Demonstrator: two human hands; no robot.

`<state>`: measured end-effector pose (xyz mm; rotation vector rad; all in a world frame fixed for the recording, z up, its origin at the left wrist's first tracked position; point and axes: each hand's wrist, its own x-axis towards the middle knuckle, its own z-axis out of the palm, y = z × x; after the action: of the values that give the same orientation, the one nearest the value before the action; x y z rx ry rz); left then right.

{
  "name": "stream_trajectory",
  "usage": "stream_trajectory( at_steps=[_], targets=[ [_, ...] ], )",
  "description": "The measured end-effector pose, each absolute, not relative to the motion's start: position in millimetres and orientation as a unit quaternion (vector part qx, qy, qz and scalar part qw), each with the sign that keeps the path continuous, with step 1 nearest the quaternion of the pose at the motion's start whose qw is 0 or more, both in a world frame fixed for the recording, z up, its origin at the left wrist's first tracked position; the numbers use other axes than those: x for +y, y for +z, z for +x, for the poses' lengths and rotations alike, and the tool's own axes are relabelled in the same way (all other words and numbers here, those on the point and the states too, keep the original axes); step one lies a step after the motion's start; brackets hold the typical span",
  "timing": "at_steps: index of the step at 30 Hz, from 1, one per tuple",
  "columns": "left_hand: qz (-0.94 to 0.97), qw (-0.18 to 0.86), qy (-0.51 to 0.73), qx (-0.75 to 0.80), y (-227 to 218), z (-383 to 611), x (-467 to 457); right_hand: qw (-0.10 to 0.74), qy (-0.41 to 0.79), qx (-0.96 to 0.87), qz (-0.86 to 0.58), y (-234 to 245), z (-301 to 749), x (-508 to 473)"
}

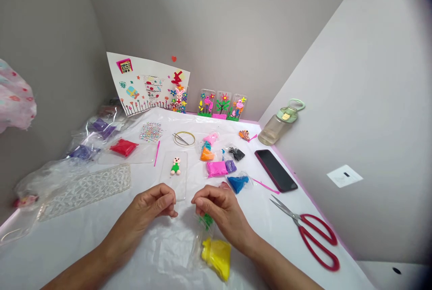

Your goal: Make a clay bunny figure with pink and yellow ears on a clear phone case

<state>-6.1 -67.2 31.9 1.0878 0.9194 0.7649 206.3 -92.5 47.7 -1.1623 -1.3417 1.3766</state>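
Observation:
My left hand (153,204) and my right hand (219,211) rest close together on the white table (101,240), both with fingers curled in a pinch. What they pinch is too small to make out. Under my right hand lies a clear bag of green clay (206,220), with a bag of yellow clay (218,256) beside my wrist. Just beyond my fingers lies a clear phone case (174,174) bearing a small clay figure (175,166) with a green body.
Small bags of pink, orange, purple, black and blue clay (219,164) lie mid-table. Red-handled scissors (308,231) and a dark phone (276,169) sit right, a bottle (280,123) behind. A textured clear sheet (84,188), red clay (123,147) and gem stickers (150,131) sit left; decorated cases (221,104) line the wall.

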Motion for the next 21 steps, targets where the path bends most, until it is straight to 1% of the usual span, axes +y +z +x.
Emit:
stream_trajectory(
  at_steps=[5,9,15,21],
  targets=[
    [0.513,0.682,0.297,0.428,29.7,-5.2,-68.1,0.449,0.579,-0.509,-0.451,42.1,204.0,-92.1],
    [0.51,0.689,0.308,0.412,31.9,-0.1,-70.5,0.44,0.574,-0.52,-0.454,42.5,202.6,-94.3],
    [0.543,0.663,0.306,0.415,34.5,1.6,-73.1,0.412,0.457,-0.627,-0.478,45.9,202.0,-98.3],
    [0.539,0.68,0.304,0.394,32.5,3.3,-72.9,0.4,0.355,-0.711,-0.456,41.0,202.3,-101.4]
  ],
)
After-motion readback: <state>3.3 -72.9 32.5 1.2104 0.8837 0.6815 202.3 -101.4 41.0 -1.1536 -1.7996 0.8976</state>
